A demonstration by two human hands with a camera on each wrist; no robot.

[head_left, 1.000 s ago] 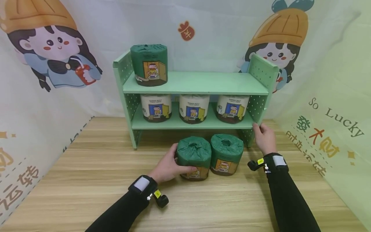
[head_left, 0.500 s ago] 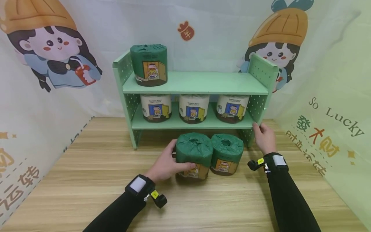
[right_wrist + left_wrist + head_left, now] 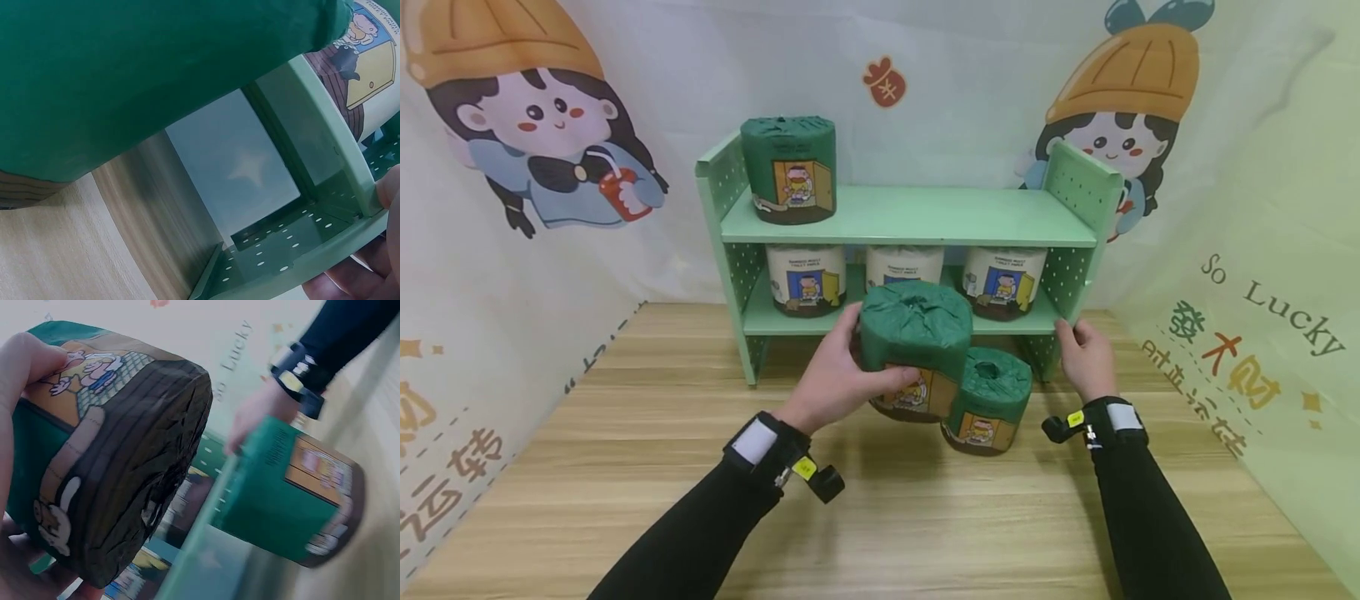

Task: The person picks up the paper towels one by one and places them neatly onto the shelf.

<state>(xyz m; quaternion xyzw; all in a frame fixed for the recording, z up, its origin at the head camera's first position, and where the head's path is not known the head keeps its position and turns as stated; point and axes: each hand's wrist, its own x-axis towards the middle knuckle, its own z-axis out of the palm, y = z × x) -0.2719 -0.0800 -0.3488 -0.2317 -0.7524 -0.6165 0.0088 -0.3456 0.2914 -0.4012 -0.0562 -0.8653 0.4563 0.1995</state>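
My left hand (image 3: pixel 835 379) grips a green-wrapped toilet paper roll (image 3: pixel 917 333), thumb across its printed front. The roll hangs above the table, in front of the lower shelf, and its dark brown base (image 3: pixel 150 462) faces the left wrist camera. A second green toilet paper roll (image 3: pixel 992 387) stands on the table just to the right and below. My right hand (image 3: pixel 1086 358) pinches the right side panel of the mint-green shelf rack (image 3: pixel 955 215) at lower-shelf height. In the right wrist view its thumb (image 3: pixel 389 187) lies on the rack's corner, other fingers behind the panel.
Another green roll (image 3: pixel 790 175) stands at the left end of the top shelf. Three white rolls, such as the left one (image 3: pixel 805 279), line the lower shelf; the held roll partly covers the middle one. Printed cloth (image 3: pixel 962 83) closes off the back and sides of the wooden table (image 3: pixel 587 467).
My left hand has lifted the green toilet paper roll off the table, up and slightly right toward the rack. My right hand has stayed on the rack's side panel.
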